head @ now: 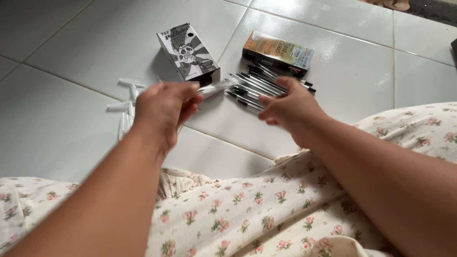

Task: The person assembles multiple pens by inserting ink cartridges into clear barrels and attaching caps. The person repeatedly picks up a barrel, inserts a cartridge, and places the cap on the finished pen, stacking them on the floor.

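While floral-print lap (pixel 247 209) fills foreground, left hand (pixel 164 112) pinches clear pen barrel (pixel 216 86), grip closed for control; right hand (pixel 290 109) half-open, empty, fingertips over loose black pens (pixel 254 85) fanned on tiled floor (pixel 71 57) within reach; clear caps (pixel 126 112) left of hand; beyond, grey box (pixel 188 52), orange box (pixel 278 52)

Both hands, left hand (pixel 164 110) and right hand (pixel 291 110), are motion-blurred. The right hand hides part of the pen pile (pixel 254 85). Both forearms are cut by the lower edge.
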